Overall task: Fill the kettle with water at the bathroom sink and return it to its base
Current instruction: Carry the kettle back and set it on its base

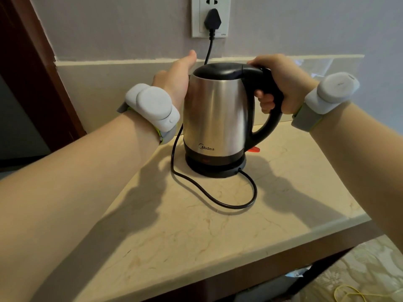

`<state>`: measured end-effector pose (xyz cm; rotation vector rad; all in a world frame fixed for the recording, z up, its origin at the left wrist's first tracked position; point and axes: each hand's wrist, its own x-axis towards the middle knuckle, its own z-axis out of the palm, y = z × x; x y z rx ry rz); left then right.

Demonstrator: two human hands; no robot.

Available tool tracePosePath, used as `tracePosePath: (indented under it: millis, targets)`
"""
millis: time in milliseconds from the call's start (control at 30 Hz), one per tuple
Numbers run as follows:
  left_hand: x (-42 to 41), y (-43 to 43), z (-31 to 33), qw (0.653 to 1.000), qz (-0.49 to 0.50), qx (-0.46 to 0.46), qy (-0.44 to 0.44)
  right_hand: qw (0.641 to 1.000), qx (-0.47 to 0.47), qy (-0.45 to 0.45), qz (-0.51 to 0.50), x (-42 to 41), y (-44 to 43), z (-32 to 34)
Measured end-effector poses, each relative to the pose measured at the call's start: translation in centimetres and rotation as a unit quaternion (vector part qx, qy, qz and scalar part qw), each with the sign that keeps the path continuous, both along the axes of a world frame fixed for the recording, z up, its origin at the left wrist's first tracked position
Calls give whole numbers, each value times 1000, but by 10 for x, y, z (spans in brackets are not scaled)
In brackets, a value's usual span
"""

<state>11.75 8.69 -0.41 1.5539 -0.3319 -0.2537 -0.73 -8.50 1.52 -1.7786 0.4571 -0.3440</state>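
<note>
The right hand point(285, 83) is clenched round the black handle point(268, 124) of the steel kettle point(216, 114), fingers curled through the loop. On the far side of the body from that grip the left hand point(176, 81) lies palm-against the steel with its thumb point(190, 58) straight up; its fingers are hidden behind the kettle, so I cannot tell whether they clasp it. Below the grip the kettle sits upright on its base point(218, 170) on the marble counter point(218, 232), and the cord point(218, 201) loops nearer than the base, then climbs behind the left hand to the plug point(212, 20) in the wall socket point(224, 9) above.
</note>
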Motion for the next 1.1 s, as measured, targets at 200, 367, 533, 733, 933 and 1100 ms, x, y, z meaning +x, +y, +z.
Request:
tracePosePath:
  millis: [200, 367, 533, 733, 933, 1100]
  targets:
    - [-2, -2, 0, 1000, -10, 2, 6, 1000, 3, -1, 8, -4, -2, -2]
    - [-8, -3, 3, 1000, -26, -5, 12, 1000, 9, 2, 10, -9, -7, -1]
    - [-9, -7, 3, 1000, -17, -2, 12, 1000, 17, -6, 7, -13, -9, -5]
    - [-13, -12, 4, 1000, -14, -13, 21, 1000, 21, -19, 1, -13, -12, -10]
    - [-7, -13, 2, 999, -10, -3, 36, 1000, 8, -10, -1, -9, -8, -9]
    - [-5, -10, -3, 999, -7, 10, 49, 1000, 3, -8, -3, -7, -5, -13]
